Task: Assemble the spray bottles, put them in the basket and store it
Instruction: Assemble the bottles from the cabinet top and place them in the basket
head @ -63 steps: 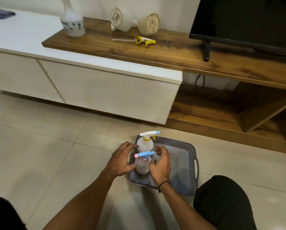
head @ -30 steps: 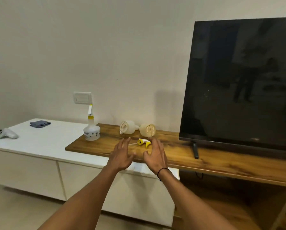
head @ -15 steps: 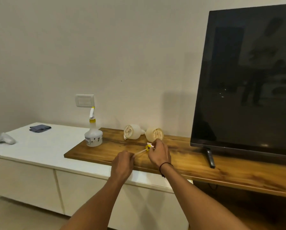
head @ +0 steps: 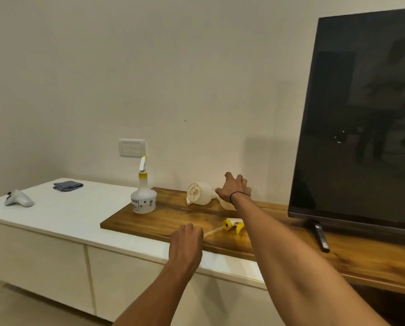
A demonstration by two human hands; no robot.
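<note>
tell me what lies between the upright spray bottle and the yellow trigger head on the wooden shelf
Only bare wooden shelf between upright spray bottle and yellow trigger head, head view.

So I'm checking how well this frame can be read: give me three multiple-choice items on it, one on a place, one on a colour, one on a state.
1. Where does the loose spray head lie?
A. on the wooden shelf
B. on the white cabinet top
C. on the floor

2. What colour is the upright bottle's collar?
A. blue
B. yellow
C. pink

3. How are the right hand's fingers?
A. clenched in a fist
B. spread open
C. wrapped around the upright bottle

Answers: 1 A, it rests on the wooden shelf between the arms. 2 B, a yellow band circles its neck. 3 B, the fingers fan out over the lying bottles.
</note>
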